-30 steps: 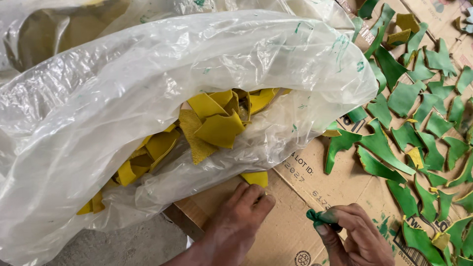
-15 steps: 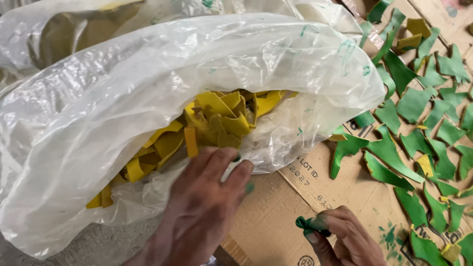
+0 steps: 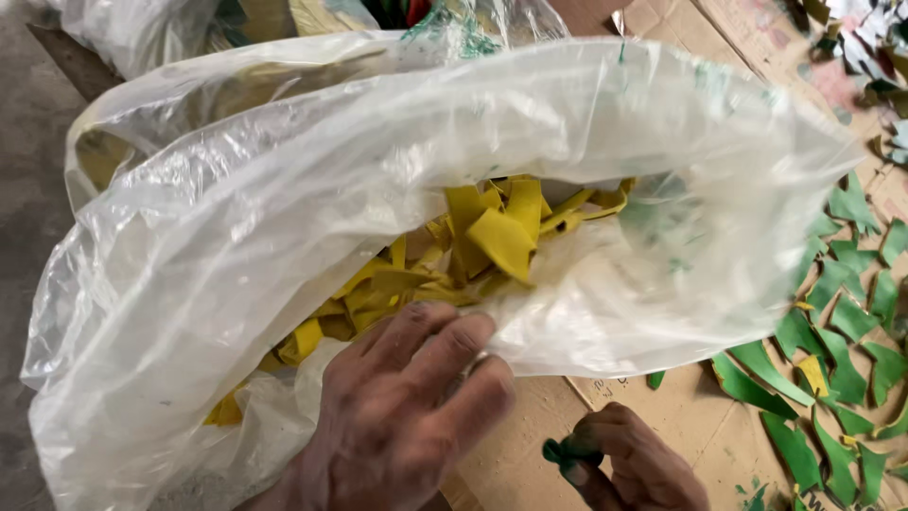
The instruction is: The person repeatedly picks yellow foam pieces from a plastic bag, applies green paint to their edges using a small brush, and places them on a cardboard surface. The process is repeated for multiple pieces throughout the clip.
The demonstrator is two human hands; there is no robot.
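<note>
Left hand (image 3: 407, 407) spreads flat on the plastic bag's (image 3: 284, 208) mouth over yellow scraps (image 3: 492, 237), fingers apart; right hand (image 3: 634, 464) pinches a green scrap (image 3: 560, 452), sorting looks underway

Left hand back at bag mouth
Left hand (image 3: 407, 416) moved from cardboard (image 3: 662, 416) onto bag (image 3: 378, 170) rim, fingers spread by yellow scraps (image 3: 492, 237).

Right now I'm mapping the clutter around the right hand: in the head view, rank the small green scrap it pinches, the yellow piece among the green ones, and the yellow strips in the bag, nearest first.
1. Small green scrap: pinched in the right hand itself, at its left.
2. Yellow piece: on the cardboard, up to the right.
3. Yellow strips: inside the clear plastic bag, up to the left, farthest.
</note>
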